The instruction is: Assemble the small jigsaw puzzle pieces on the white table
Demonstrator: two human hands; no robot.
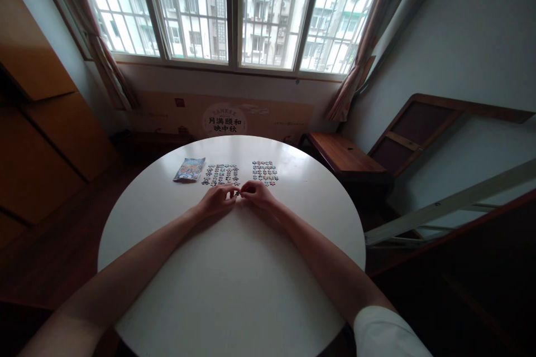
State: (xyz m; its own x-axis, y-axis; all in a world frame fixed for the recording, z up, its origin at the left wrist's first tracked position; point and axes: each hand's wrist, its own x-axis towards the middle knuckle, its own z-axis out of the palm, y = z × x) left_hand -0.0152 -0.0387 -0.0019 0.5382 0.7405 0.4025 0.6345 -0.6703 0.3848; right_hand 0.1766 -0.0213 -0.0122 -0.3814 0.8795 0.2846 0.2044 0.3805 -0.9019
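My two hands meet at the middle of a round white table (234,268). A small dark jigsaw puzzle piece (237,193) shows between their fingertips. My left hand (218,199) is closed with thumb and fingers bent around the piece's left side. From the right, my right hand (256,194) pinches at the same spot, its fingertips partly hiding what they grip. Just beyond the left hand lies a group of loose puzzle pieces (220,173) in rough rows. A second group of puzzle pieces (264,172) lies behind the right hand.
A puzzle packet (190,169) with a colourful picture lies left of the pieces. Past the table's far edge stand a long printed box (259,111) under the window and a wooden bench (347,152) to the right. A pale metal frame (452,201) leans at the right.
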